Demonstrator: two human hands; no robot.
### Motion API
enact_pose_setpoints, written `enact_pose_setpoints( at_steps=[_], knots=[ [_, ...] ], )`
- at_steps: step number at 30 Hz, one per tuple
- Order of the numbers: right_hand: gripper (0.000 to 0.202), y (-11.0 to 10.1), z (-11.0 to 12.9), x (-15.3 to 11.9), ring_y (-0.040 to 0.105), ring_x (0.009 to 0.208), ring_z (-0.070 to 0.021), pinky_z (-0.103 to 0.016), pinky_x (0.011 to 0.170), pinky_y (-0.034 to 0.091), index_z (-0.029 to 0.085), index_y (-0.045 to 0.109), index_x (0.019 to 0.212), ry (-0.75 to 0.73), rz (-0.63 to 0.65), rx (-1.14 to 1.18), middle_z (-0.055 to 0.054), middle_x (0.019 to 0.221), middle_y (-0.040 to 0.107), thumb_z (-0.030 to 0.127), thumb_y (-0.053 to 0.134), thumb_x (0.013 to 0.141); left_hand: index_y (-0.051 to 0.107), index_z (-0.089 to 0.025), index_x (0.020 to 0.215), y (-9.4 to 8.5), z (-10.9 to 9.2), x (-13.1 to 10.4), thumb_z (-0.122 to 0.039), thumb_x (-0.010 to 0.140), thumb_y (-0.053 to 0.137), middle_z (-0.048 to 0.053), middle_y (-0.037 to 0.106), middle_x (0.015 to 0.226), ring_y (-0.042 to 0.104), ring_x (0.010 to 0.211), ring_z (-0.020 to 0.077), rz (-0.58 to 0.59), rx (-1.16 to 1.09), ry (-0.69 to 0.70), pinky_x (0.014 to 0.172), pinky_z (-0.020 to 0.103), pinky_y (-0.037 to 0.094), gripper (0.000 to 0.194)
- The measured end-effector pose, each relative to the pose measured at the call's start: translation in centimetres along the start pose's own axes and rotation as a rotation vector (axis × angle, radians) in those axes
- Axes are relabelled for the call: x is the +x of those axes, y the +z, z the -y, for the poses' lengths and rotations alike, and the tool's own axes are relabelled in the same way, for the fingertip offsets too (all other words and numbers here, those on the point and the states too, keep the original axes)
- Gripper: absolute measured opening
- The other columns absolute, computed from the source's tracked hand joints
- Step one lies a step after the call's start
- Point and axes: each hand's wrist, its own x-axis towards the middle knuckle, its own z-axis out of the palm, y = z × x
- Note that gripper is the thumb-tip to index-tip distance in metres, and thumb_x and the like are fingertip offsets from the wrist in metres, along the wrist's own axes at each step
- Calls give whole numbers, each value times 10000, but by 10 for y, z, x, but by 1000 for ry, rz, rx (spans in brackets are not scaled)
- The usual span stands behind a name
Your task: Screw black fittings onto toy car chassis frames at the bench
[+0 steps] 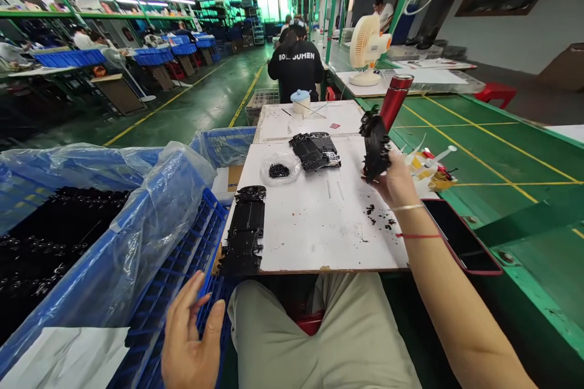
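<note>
My right hand [398,182] is raised over the right side of the white board [301,231], its fingers wrapped round a black plastic part [376,149] that is held upright. Low at the left, beside the blue crate, my left hand [194,334] is open with its fingers apart and nothing in it. Along the board's left edge lies a long black moulded plate [246,225]. Farther back are more black plates [314,151], overlapping each other. Next to them a clear plastic bag [292,164] holds small black pieces [278,171]. Black scraps [371,213] lie below my right hand.
At left, a blue crate [150,249] lined with clear plastic holds many black parts [55,225]. A red flask [396,100], glue-like syringes [440,158] and a phone [460,237] are at right. Ahead sit a lidded cup [300,102], a fan [365,45] and a co-worker [296,67].
</note>
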Motion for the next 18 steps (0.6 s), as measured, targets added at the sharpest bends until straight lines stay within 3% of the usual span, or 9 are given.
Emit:
enact_pose_setpoints(
  at_steps=[2,5,10,13,18],
  knots=[
    [657,-10,12,-33,668,943,-268,-418,762,568,202,454,1241,68,100,279,-147,1171,617,650,120,896,560,-249,1249,14,-8,-14,-501,849,576,75,562,1311,595,1121,263,72,-124,-54,978,401,509,472],
    [626,-19,21,-93,672,987,-291,-448,785,561,234,482,1267,260,194,643,-145,1295,588,652,219,884,625,-217,1162,46,-22,-36,-490,855,585,94,634,1217,614,1097,247,306,-301,-112,949,366,512,413],
    [696,-21,2,-181,683,974,-293,-443,800,551,234,593,1151,605,320,802,-151,1198,658,729,201,857,635,-200,1195,96,-42,-62,-527,869,571,128,642,1245,608,1135,248,732,-549,-286,931,347,508,467],
    [687,-17,-12,-210,676,994,-279,-436,843,537,211,630,1094,754,342,926,-154,1114,687,718,226,869,584,-189,1283,114,-49,-73,-570,872,544,142,612,1292,575,1190,264,879,-703,-409,972,372,481,562],
    [626,-13,-26,-221,668,995,-272,-440,867,529,177,656,1057,791,368,1090,-139,1048,708,687,334,889,577,-176,1275,127,-54,-85,-551,881,548,123,640,1198,577,1155,250,898,-850,-585,1009,391,447,544]
  ],
)
